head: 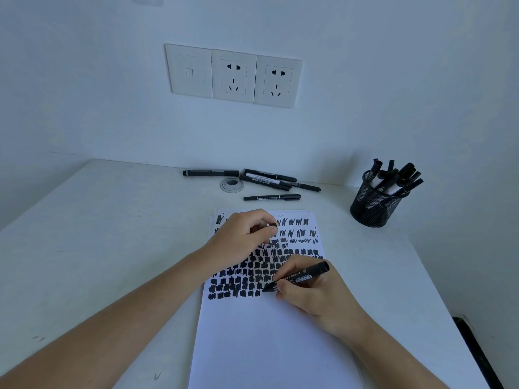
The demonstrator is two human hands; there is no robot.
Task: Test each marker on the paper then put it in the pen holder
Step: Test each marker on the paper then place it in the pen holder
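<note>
Right hand [311, 293] grips a black marker [297, 277], tip down on the paper [266, 341] beside rows of scribbles. Left hand [241, 237] pinches its cap [273, 228] above the sheet. Pen holder [375, 203] stands right; spare markers [269, 181] lie beyond on the table [112, 234].

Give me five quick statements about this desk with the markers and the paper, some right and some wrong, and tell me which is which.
1. The right hand holds a marker with its tip on the paper. True.
2. The pen holder is empty. False: several markers stand in it.
3. The left hand rests on the upper part of the paper, pinching a small dark thing, probably the cap. True.
4. Loose markers lie on the desk beyond the paper. True.
5. The paper is blank. False: rows of black scribbles cover its upper half.
</note>
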